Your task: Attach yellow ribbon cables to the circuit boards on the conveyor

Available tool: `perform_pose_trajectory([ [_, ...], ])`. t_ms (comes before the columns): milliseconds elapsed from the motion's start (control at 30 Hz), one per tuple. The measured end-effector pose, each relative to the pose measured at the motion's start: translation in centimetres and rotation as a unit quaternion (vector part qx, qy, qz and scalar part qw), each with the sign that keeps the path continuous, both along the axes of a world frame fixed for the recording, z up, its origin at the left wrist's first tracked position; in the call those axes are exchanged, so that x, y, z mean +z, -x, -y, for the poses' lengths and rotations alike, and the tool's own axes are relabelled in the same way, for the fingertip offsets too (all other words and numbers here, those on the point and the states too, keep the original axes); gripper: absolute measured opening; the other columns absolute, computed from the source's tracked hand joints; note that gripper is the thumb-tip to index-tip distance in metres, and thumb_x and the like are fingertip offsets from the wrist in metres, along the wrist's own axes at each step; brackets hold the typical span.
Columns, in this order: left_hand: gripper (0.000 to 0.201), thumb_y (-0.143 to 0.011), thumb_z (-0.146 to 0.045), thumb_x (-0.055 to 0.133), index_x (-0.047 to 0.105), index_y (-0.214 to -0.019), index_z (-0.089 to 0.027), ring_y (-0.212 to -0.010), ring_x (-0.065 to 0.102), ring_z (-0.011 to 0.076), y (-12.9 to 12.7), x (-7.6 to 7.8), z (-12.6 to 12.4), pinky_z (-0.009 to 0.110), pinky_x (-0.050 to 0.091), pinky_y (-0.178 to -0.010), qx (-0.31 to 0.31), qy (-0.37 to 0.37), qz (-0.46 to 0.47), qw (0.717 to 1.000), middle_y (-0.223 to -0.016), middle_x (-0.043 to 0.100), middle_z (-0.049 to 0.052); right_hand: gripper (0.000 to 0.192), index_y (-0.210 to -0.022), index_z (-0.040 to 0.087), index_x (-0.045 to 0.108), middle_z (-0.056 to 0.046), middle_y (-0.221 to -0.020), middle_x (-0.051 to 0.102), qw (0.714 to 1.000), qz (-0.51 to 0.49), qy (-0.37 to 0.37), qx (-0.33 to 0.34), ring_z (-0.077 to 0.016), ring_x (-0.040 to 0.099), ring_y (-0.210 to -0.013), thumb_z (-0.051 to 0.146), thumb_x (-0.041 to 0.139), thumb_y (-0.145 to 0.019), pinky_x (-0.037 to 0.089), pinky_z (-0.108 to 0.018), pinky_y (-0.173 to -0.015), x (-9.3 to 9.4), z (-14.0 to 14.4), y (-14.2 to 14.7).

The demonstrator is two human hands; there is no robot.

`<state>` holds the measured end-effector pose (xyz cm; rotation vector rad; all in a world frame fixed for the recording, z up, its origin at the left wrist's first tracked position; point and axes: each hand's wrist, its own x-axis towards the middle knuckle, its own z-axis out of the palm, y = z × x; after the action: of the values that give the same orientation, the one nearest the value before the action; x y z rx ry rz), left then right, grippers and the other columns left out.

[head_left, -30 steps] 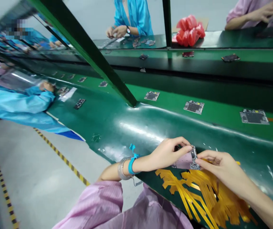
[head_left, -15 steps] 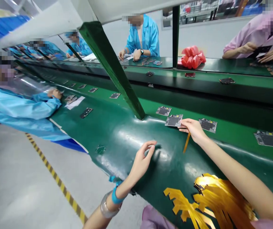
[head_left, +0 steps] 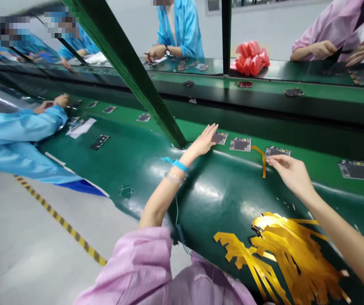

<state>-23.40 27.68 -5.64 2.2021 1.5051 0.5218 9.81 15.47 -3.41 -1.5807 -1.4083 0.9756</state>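
My left hand (head_left: 204, 140) reaches flat to the conveyor, fingers stretched out over the left side of a dark circuit board (head_left: 221, 138). Just right of it lies a second circuit board (head_left: 240, 144), from which a bent orange flex cable (head_left: 263, 163) runs toward me. My right hand (head_left: 288, 169) has thumb and fingers pinched together at the near left corner of a third circuit board (head_left: 277, 151), partly covering it. On the near side of the green mat (head_left: 156, 169) sits a large pile of orange flex cables (head_left: 290, 254).
A slanted green post (head_left: 131, 76) stands left of my left hand. Another circuit board (head_left: 356, 170) lies farther right. A co-worker's blue sleeve (head_left: 19, 131) is at left, and others sit opposite. A coiled cord (head_left: 182, 237) hangs below my left wrist.
My right hand has let go of the board with the flex cable, now lying on the conveyor, and moved right to another board. My left hand has reached forward to the leftmost board.
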Motion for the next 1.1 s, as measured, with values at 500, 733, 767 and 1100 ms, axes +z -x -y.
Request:
perform_pose_trajectory([
  [500,0.016,-0.088,-0.024,0.065,0.057,-0.1,-0.018,-0.085,0.058,0.0212,-1.7,3.0,0.0,0.031,0.043,-0.078,0.018,-0.051,-0.051,0.997,-0.091,0.064,0.004,0.017,-0.084,0.019,0.068,-0.006,-0.087,0.072,0.878,0.208,0.005,0.431,-0.0223,0.065,-0.086,0.017,0.057,-0.097,0.043,-0.04,-0.085,-1.2,9.4,-0.4],
  [733,0.042,-0.084,-0.038,0.071,0.047,-0.113,-0.021,-0.071,0.06,0.017,-6.9,4.7,12.6,0.026,0.048,-0.064,0.018,0.174,0.289,0.941,-0.085,0.062,0.0,0.023,-0.095,0.024,0.072,-0.007,-0.104,0.075,0.959,0.088,-0.035,0.267,-0.0254,0.067,-0.1,0.036,0.053,-0.101,0.044,-0.044,-0.091,0.3,10.0,-1.7],
  [767,0.049,-0.083,-0.037,0.073,0.046,-0.121,-0.022,-0.075,0.063,0.0188,-8.0,4.9,14.5,0.028,0.05,-0.065,0.002,0.229,0.31,0.923,-0.091,0.064,0.002,0.023,-0.099,0.024,0.069,-0.006,-0.097,0.074,0.977,0.051,-0.025,0.204,-0.023,0.067,-0.091,0.038,0.051,-0.102,0.047,-0.04,-0.084,0.8,10.6,-1.9],
  [1100,0.039,-0.093,-0.032,0.065,0.051,-0.127,-0.02,-0.07,0.063,0.0154,-14.0,6.7,23.2,0.028,0.048,-0.063,-0.141,0.282,0.251,0.915,-0.085,0.068,0.0,0.012,-0.09,0.025,0.068,0.006,-0.058,0.048,0.997,0.063,0.013,0.029,-0.0125,0.04,-0.049,0.036,0.064,-0.091,0.033,-0.025,-0.048,3.3,16.0,-3.3],
])
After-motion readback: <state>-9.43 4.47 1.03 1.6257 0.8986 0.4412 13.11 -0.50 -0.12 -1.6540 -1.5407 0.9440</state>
